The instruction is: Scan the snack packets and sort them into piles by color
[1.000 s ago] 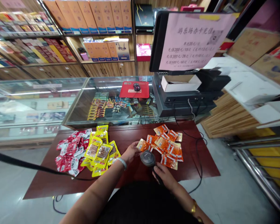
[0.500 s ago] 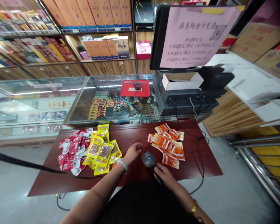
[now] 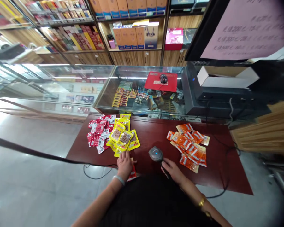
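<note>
My right hand (image 3: pixel 172 170) is wrapped round the handle of a dark barcode scanner (image 3: pixel 155 154), whose head shows a small blue light. On the near side of the table, my left hand (image 3: pixel 125 164) is closed over an orange-red snack packet (image 3: pixel 133 174), partly covered by the hand and my dark clothing. Just beyond those fingers lies a pile of yellow snack packets (image 3: pixel 125 138). Red-and-white packets (image 3: pixel 99 132) are heaped to its left. Off to the right of the scanner is a loose pile of orange snack packets (image 3: pixel 191 148).
The dark red table (image 3: pixel 151 132) stands against a glass display counter (image 3: pixel 104 91). On the counter are a red mouse pad (image 3: pixel 151 82) with a mouse (image 3: pixel 163 78), a white open box (image 3: pixel 227 80) and a monitor (image 3: pixel 198 34). A black cable (image 3: pixel 49 156) crosses the left side.
My left hand has moved from the table's middle leftward and nearer, onto the orange-red packet. The scanner stays in my right hand. The view has turned left and down.
</note>
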The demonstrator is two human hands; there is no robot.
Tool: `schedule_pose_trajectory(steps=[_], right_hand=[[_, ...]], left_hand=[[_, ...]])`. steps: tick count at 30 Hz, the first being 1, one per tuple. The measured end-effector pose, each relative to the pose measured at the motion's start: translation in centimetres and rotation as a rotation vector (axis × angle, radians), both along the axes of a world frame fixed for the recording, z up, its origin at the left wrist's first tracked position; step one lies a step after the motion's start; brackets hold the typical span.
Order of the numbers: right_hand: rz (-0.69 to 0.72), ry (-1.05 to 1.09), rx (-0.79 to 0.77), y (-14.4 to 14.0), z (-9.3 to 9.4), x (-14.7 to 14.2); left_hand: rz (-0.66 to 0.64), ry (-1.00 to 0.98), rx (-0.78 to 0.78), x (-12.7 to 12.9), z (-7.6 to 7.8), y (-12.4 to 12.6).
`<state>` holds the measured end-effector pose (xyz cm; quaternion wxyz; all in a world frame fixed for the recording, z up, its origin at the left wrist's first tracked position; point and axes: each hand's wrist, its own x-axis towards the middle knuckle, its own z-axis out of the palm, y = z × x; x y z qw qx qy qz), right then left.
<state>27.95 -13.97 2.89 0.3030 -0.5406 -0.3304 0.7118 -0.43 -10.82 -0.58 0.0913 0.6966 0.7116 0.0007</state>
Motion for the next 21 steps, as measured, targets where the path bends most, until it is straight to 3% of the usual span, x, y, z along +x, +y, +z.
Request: schedule_pose_trajectory(steps=[5, 9, 14, 21], right_hand=[[0.026, -0.015, 0.006, -0.1, 0.2, -0.7], [0.023, -0.034, 0.015, -0.1, 0.5, -0.8], [0.001, -0.044, 0.035, -0.1, 1.1, -0.6], [-0.067, -0.058, 0.064, -0.5, 1.4, 0.5]], left_hand=[[0.084, 0.046, -0.074, -1.6, -1.1, -1.7], [0.052, -0.037, -0.138, -2.1, -2.0, -1.5], [0.074, -0.214, -0.279, -1.9, -2.8, 0.5], [0.296, -0.739, -0.359, 1.1, -2.2, 5.3]])
